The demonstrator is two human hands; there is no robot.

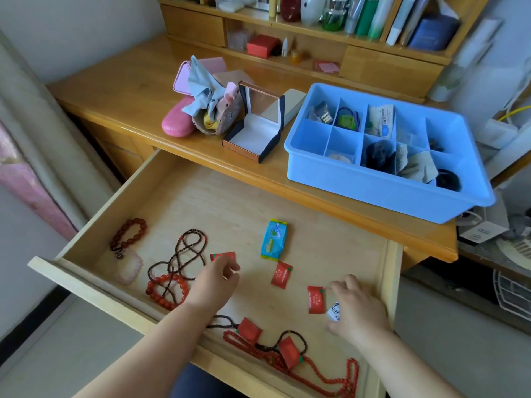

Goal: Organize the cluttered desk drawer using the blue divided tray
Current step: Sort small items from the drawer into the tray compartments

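In the open drawer, a small white packet near the right wall is pinched by the right hand. A red packet is touched by the loosely curled left hand. The blue divided tray is set at the desk's front right edge.

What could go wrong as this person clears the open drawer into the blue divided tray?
1. The long dark bead string lies looped over the red bead bracelet; lifting one may drag the other.
2. The blue divided tray seems to overhang the desk edge at its right corner, so a knock might tip it.
3. The right hand covers a small white packet, possibly fumbling it.
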